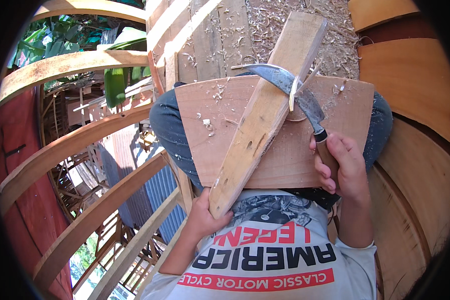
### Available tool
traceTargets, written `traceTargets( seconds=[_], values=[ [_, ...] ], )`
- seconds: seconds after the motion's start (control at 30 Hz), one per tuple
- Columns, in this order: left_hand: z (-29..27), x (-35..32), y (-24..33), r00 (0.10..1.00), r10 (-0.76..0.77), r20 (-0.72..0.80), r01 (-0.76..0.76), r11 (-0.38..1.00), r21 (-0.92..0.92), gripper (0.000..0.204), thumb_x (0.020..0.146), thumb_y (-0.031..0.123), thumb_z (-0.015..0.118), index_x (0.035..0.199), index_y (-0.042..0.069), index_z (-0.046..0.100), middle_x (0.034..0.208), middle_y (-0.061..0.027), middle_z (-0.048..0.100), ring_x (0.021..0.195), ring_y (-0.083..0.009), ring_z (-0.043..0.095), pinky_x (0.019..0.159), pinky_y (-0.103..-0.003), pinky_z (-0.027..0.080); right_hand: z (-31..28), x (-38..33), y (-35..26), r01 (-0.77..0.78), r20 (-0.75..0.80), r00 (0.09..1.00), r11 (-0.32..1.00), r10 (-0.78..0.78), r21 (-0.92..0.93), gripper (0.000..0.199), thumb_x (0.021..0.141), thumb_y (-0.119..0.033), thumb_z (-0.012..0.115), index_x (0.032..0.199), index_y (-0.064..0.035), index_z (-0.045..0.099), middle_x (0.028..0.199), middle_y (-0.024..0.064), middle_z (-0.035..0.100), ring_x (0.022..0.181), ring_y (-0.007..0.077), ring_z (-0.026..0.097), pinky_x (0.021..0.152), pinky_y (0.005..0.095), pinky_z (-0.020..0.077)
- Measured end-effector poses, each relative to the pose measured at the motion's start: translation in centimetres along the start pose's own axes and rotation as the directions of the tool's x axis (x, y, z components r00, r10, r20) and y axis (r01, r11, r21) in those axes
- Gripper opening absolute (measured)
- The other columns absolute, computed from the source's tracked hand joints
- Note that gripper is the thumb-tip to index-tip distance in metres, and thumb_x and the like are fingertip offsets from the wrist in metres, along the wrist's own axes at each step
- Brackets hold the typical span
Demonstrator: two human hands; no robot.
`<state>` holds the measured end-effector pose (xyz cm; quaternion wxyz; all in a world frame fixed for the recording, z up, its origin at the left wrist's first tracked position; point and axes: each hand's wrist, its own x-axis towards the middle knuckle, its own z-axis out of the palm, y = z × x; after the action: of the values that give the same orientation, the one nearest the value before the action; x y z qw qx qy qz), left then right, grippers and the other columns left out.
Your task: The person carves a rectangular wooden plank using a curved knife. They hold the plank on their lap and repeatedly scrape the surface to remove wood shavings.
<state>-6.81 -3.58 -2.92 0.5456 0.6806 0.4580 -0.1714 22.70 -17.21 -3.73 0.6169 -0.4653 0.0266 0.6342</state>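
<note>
My left hand (205, 216) is closed around the near end of a thick wooden plank (257, 132), which slants away to the upper right. In my right hand (346, 167) is the wooden handle of a sickle (315, 110), gripped in closed fingers. Its curved grey blade crosses the plank beyond the middle. Thin curled wood shavings (296, 94) stand up by the blade. Beneath the plank lies a broad, flat wooden board (212, 160) across my lap.
Shavings (330, 30) cover much of the plank floor (207, 42) ahead. A slatted wooden railing (80, 140) runs along the left, with corrugated sheets (160, 192) and leaves (122, 60) beyond it. Curved wooden panels (407, 70) stand close on the right.
</note>
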Motion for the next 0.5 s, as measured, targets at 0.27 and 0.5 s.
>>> traceTargets(
  seconds=[0.27,0.5],
  values=[
    [-0.2,0.2,0.2,1.0,0.022,-0.013,-0.021,0.999,0.041,0.062,0.062,0.021,0.076,0.115,0.0,0.051,0.099,-0.0133,0.062,0.09,-0.0219,0.061,0.083,-0.033,0.047,-0.6,-0.8,-1.1,-0.013,-0.076,0.997,1.0,0.014,0.019,0.033,0.103,-0.029,0.04,0.099,0.0003,0.055,0.054,-0.0012,0.046,0.038,0.0033,0.04,0.035,0.018,0.03],
    [0.0,0.2,-0.8,0.997,0.073,-0.023,-0.071,0.995,0.073,0.062,0.062,0.02,0.077,0.114,-0.001,0.051,0.095,-0.0156,0.065,0.087,-0.0258,0.065,0.08,-0.034,0.05,-0.5,-0.5,-1.5,0.012,-0.112,0.994,0.999,-0.017,-0.038,0.035,0.103,-0.032,0.037,0.101,-0.0008,0.053,0.054,-0.0017,0.046,0.035,0.0034,0.038,0.032,0.0183,0.0302]
  ],
)
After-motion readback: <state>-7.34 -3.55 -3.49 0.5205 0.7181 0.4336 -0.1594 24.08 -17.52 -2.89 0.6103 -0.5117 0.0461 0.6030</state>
